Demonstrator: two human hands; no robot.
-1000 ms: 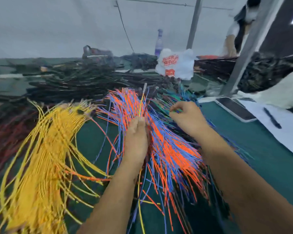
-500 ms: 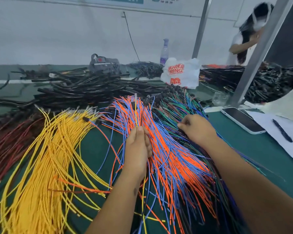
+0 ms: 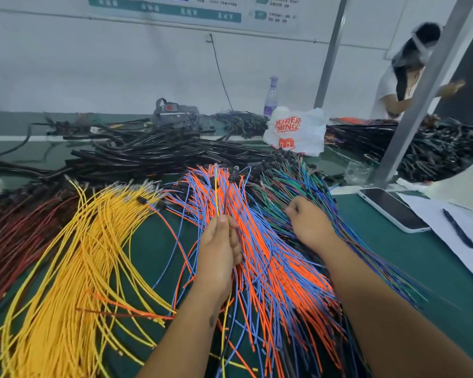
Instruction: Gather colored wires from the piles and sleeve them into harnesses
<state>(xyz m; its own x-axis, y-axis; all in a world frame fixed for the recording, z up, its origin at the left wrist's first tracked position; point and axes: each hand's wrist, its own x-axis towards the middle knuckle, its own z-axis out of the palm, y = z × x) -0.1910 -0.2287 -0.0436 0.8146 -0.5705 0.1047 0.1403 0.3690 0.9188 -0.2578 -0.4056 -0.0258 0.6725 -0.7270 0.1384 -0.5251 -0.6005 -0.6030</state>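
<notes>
Gathering step: left hand pinches a yellow wire upright, right hand fingers curled into green wires, grip unclear; next likely pull one free.

A dark green tabletop runs back to a pale white wall carrying a green-and-white printed notice board, while two slanted grey metal posts rise from the tabletop's far right side.
</notes>
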